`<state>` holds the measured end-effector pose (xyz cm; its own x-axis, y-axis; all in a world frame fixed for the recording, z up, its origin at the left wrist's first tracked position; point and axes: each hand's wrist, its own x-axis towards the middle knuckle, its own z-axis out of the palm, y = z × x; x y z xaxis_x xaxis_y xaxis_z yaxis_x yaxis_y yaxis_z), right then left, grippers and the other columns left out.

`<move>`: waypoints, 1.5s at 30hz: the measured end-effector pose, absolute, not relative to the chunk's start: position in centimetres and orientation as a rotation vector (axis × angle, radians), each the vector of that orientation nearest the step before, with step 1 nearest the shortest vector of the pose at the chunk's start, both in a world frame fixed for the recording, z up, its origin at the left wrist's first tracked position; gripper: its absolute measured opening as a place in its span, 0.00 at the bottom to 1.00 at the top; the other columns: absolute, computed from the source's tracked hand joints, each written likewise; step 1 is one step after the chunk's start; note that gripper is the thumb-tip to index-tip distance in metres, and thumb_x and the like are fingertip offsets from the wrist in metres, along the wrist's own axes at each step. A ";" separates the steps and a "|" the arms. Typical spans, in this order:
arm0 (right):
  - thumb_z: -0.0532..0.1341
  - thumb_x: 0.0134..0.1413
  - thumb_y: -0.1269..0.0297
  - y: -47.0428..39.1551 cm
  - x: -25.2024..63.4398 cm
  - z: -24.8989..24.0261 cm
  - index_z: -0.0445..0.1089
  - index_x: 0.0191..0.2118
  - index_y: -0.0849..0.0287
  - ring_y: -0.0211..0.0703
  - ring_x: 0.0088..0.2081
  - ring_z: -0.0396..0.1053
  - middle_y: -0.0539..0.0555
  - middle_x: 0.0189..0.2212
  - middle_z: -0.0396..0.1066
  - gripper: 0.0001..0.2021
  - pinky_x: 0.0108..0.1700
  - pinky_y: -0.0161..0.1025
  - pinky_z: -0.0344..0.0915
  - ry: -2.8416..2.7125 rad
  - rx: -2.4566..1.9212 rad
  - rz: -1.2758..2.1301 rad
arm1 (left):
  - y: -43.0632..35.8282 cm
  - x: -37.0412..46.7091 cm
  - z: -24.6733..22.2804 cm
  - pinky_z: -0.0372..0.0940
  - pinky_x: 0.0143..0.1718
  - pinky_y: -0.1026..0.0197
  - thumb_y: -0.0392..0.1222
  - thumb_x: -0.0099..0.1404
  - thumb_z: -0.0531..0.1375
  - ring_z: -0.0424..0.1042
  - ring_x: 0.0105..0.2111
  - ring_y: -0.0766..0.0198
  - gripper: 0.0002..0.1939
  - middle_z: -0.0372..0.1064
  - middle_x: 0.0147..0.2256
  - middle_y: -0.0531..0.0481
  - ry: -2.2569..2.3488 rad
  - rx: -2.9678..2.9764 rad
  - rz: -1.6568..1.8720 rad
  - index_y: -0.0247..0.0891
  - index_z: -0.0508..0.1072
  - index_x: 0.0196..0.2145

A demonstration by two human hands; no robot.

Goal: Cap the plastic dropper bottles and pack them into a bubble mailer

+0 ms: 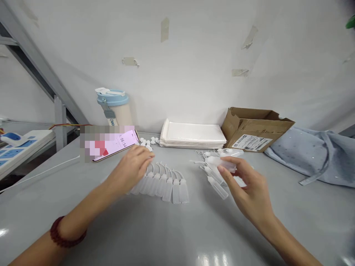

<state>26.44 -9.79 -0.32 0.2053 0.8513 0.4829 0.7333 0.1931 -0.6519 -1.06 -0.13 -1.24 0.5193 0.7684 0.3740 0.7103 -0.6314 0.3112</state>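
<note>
Cup (123,113), 10 o'clock: blue lid (112,99), cream body. Box (249,127), 3 o'clock: brown. Cloth (316,157), 3 o'clock: grey-blue, white specks. Bracelet (68,242), 8 o'clock: dark red. Bottles (167,189), 6 o'clock: translucent white. Table (155,236): grey.

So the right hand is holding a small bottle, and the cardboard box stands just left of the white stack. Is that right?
Not quite: the box stands just right of the white stack, as the head view shows. The right hand is indeed holding a small bottle.
</note>
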 end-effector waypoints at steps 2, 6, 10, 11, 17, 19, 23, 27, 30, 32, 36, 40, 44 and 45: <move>0.57 0.56 0.57 -8.9 27.6 -0.7 0.67 0.40 0.59 0.40 0.25 0.62 0.54 0.29 0.70 0.11 0.18 0.33 0.60 -1.578 -1.599 -0.052 | 1.4 -2.4 -1.4 0.61 0.47 0.50 0.41 0.67 0.47 0.65 0.45 0.52 0.15 0.71 0.41 0.43 1.426 2.586 0.676 0.36 0.72 0.39; 0.56 0.56 0.60 -7.7 29.0 -1.6 0.65 0.37 0.59 0.47 0.32 0.66 0.57 0.32 0.71 0.08 0.28 0.40 0.64 -1.711 -1.621 -0.385 | 2.9 -3.3 -1.9 0.60 0.50 0.49 0.39 0.66 0.45 0.66 0.48 0.52 0.17 0.70 0.45 0.43 1.437 2.577 0.615 0.36 0.72 0.42; 0.53 0.57 0.64 -7.2 29.1 -2.3 0.63 0.38 0.60 0.54 0.38 0.65 0.61 0.34 0.69 0.07 0.35 0.47 0.63 -1.822 -1.644 -0.451 | 3.3 -2.6 -2.4 0.58 0.52 0.51 0.39 0.67 0.44 0.63 0.51 0.53 0.18 0.67 0.49 0.42 1.372 2.603 0.543 0.36 0.70 0.46; 0.53 0.57 0.65 -7.3 28.9 -2.3 0.63 0.39 0.61 0.55 0.39 0.64 0.62 0.35 0.68 0.07 0.37 0.48 0.63 -1.839 -1.637 -0.449 | 3.4 -2.4 -2.5 0.58 0.52 0.51 0.40 0.67 0.44 0.63 0.51 0.53 0.18 0.66 0.49 0.42 1.359 2.608 0.527 0.36 0.69 0.46; 0.53 0.58 0.69 -8.3 27.6 -1.8 0.65 0.41 0.60 0.54 0.46 0.62 0.62 0.44 0.66 0.07 0.42 0.48 0.63 -2.153 -1.491 -0.320 | 4.1 -1.9 -2.9 0.62 0.47 0.53 0.41 0.67 0.44 0.67 0.44 0.55 0.17 0.68 0.42 0.43 1.318 2.632 0.476 0.36 0.71 0.42; 0.53 0.58 0.70 -8.5 27.5 -1.9 0.65 0.43 0.60 0.56 0.50 0.60 0.63 0.46 0.66 0.08 0.43 0.50 0.62 -2.270 -1.436 -0.271 | 4.3 -1.8 -2.9 0.63 0.45 0.53 0.40 0.66 0.44 0.68 0.41 0.55 0.17 0.69 0.39 0.43 1.314 2.634 0.479 0.37 0.72 0.39; 0.52 0.58 0.74 -8.5 27.2 -2.4 0.66 0.43 0.60 0.57 0.52 0.59 0.63 0.47 0.67 0.10 0.45 0.52 0.61 -2.357 -1.370 -0.262 | 4.6 -1.6 -2.8 0.64 0.41 0.54 0.39 0.63 0.47 0.70 0.38 0.56 0.15 0.70 0.36 0.44 1.322 2.612 0.505 0.36 0.73 0.36; 0.51 0.59 0.74 -8.9 25.7 -2.6 0.67 0.41 0.62 0.53 0.44 0.63 0.61 0.40 0.70 0.09 0.42 0.49 0.62 -2.336 -1.285 -0.173 | 4.3 -1.6 -2.4 0.64 0.39 0.56 0.40 0.62 0.50 0.70 0.36 0.56 0.12 0.71 0.35 0.45 1.359 2.556 0.549 0.36 0.72 0.35; 0.52 0.60 0.71 -9.6 24.1 -2.5 0.66 0.44 0.62 0.50 0.40 0.64 0.60 0.39 0.69 0.09 0.40 0.47 0.63 -2.337 -1.262 -0.039 | 3.5 -1.5 -1.9 0.64 0.38 0.57 0.42 0.63 0.52 0.70 0.36 0.56 0.10 0.71 0.37 0.45 1.401 2.493 0.610 0.36 0.70 0.38; 0.55 0.60 0.66 -9.9 23.3 -2.4 0.64 0.49 0.61 0.51 0.43 0.64 0.62 0.44 0.67 0.13 0.41 0.48 0.64 -2.351 -1.283 0.046 | 2.6 -1.2 -1.4 0.64 0.37 0.57 0.43 0.63 0.53 0.70 0.36 0.57 0.10 0.71 0.38 0.46 1.412 2.460 0.653 0.36 0.69 0.38; 0.61 0.52 0.51 -9.8 22.8 -2.4 0.61 0.54 0.59 0.54 0.46 0.62 0.63 0.48 0.63 0.27 0.44 0.50 0.64 -2.366 -1.347 0.170 | 0.7 -0.5 -0.6 0.64 0.38 0.58 0.45 0.64 0.53 0.69 0.36 0.58 0.09 0.70 0.37 0.47 1.331 2.441 0.732 0.38 0.68 0.38; 0.61 0.49 0.45 -9.4 22.8 -2.5 0.61 0.55 0.59 0.56 0.45 0.60 0.63 0.47 0.62 0.32 0.43 0.53 0.63 -2.378 -1.389 0.210 | -0.6 -0.1 -0.4 0.65 0.36 0.58 0.44 0.65 0.53 0.68 0.35 0.60 0.08 0.69 0.37 0.48 1.245 2.420 0.767 0.39 0.67 0.39; 0.64 0.46 0.47 -9.0 22.5 -2.5 0.60 0.56 0.62 0.56 0.45 0.59 0.64 0.46 0.60 0.34 0.44 0.53 0.63 -2.392 -1.424 0.295 | -1.1 0.0 -0.2 0.65 0.36 0.58 0.43 0.64 0.56 0.68 0.35 0.60 0.08 0.70 0.37 0.49 1.214 2.374 0.798 0.39 0.68 0.40; 0.65 0.46 0.48 -8.9 22.4 -2.5 0.60 0.55 0.62 0.56 0.45 0.59 0.63 0.46 0.60 0.34 0.44 0.53 0.63 -2.395 -1.432 0.310 | -1.2 0.0 0.0 0.66 0.36 0.59 0.43 0.63 0.57 0.68 0.35 0.60 0.08 0.70 0.36 0.49 1.217 2.349 0.805 0.39 0.68 0.40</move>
